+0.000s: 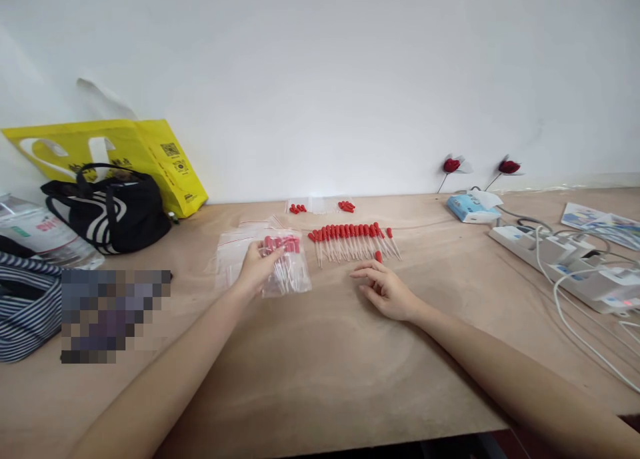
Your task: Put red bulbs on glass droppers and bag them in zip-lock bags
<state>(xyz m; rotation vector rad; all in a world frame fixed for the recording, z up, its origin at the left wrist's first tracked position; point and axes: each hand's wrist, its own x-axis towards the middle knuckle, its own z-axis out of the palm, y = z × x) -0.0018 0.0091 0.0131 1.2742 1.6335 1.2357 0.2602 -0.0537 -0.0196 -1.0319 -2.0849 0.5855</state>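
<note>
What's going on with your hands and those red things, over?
Left hand holding filled clear bag. Right hand loosely curled near row of red-topped droppers. One red bulb just beyond that hand, rest hidden.

The droppers at the centre are red on top and clear below; at 9 o'clock from them, the plastic bag is clear. The table is light brown, the wall at 12 plain white. At 10 is a yellow tote with black print; at 9, a black handbag with white stripes. The cloth toward 8 has dark-and-white stripes. The flowers at 2 are dark red, the tissue pack at 3 light blue.
</note>
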